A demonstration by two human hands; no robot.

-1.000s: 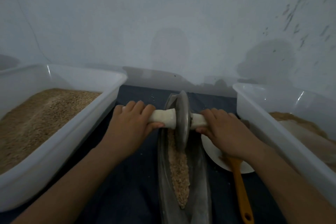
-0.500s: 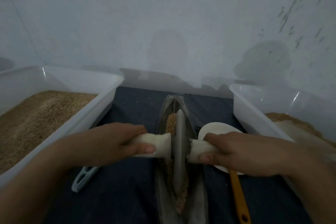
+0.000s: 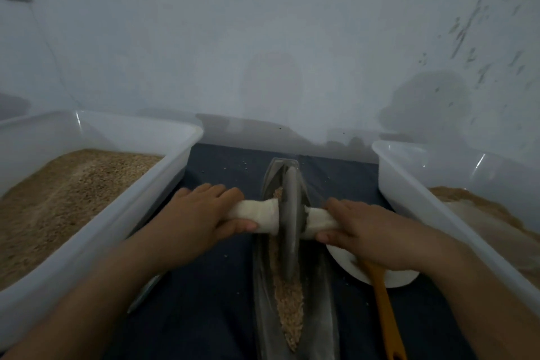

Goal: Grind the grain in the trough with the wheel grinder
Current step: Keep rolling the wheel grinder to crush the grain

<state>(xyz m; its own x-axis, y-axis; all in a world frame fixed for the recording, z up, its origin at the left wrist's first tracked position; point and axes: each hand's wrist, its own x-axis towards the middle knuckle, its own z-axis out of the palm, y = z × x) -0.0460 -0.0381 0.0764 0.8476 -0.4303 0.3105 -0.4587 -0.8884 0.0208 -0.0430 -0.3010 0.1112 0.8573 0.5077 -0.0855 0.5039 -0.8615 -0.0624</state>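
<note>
A narrow boat-shaped metal trough lies lengthwise on the dark cloth in front of me, with a strip of tan grain along its groove. The grey disc of the wheel grinder stands upright in the trough, in its middle to far part. A cloth-wrapped axle runs through the disc. My left hand is closed around the left end of the axle. My right hand grips the right end. Grain shows both ahead of the disc and behind it.
A white tub full of tan grain stands at the left. Another white tub with brown ground meal is at the right. A white plate with an orange-handled tool lies between trough and right tub. A pale wall rises close behind.
The wheel rolled from the far end toward me, then back away to the middle. Both hands stayed on the axle. A light plastic item by the left tub is now mostly hidden under my left forearm.
</note>
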